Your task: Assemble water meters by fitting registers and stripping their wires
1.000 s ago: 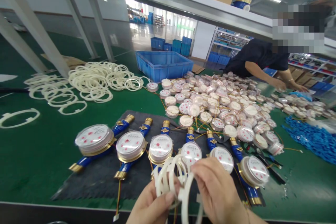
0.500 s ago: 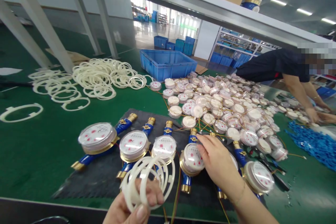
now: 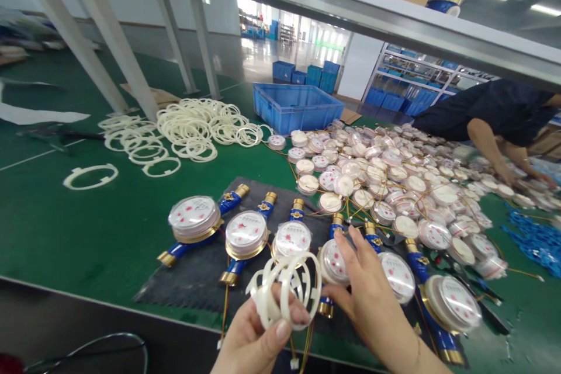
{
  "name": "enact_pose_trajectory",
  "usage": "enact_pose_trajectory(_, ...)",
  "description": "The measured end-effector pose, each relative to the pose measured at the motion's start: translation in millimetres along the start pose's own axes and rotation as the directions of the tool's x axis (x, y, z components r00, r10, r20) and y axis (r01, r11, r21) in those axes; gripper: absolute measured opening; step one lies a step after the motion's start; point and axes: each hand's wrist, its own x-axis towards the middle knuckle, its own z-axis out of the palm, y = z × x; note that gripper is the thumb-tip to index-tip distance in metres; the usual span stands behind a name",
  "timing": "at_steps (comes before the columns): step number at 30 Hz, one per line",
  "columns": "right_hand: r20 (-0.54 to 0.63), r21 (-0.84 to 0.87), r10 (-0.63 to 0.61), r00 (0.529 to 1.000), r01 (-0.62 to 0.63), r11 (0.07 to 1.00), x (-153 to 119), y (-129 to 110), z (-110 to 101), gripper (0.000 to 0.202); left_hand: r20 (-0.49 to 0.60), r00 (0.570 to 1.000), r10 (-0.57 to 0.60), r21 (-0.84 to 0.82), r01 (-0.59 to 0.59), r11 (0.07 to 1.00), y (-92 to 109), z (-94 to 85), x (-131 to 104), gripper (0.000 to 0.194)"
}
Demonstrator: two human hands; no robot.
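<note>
My left hand [image 3: 258,339] is closed around a bunch of white plastic rings [image 3: 265,298], its fingertips showing through their middles. My right hand [image 3: 372,292] has its fingers apart against the right side of a round water meter [image 3: 332,260]; whether it presses on the dial is hidden. This meter stands in a row with others on a dark mat [image 3: 175,289]. Each has a clear-covered white dial with red marks and a blue pipe body with brass ends. To its left is another meter [image 3: 291,238]; to its right, one more [image 3: 397,276].
A pile of white rings [image 3: 186,123] lies at the back left. Many loose dial units [image 3: 372,172] with thin wires cover the back right, beside a blue bin [image 3: 298,108]. Blue small parts [image 3: 532,245] lie far right, where a co-worker's arms [image 3: 486,143] reach in. A shelf beam crosses above.
The view has swung left, so the table's contents sit further right. My right hand's fingers have spread and its thumb now shows beside the meter. The left hand still holds the rings.
</note>
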Motion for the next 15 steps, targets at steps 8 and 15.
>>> enact_pose_trajectory(8,0.012,0.355,-0.184,0.983,0.168,0.920,-9,-38,-16,0.071,0.087,0.995,-0.056,0.235,0.034,0.971,5,1.9,-7,0.026)
enact_pose_trajectory(15,0.076,0.334,-0.166,0.983,0.132,0.933,4,-52,-13,0.067,-0.031,0.994,0.106,0.512,-0.075,0.855,6,-3.3,-11,0.016)
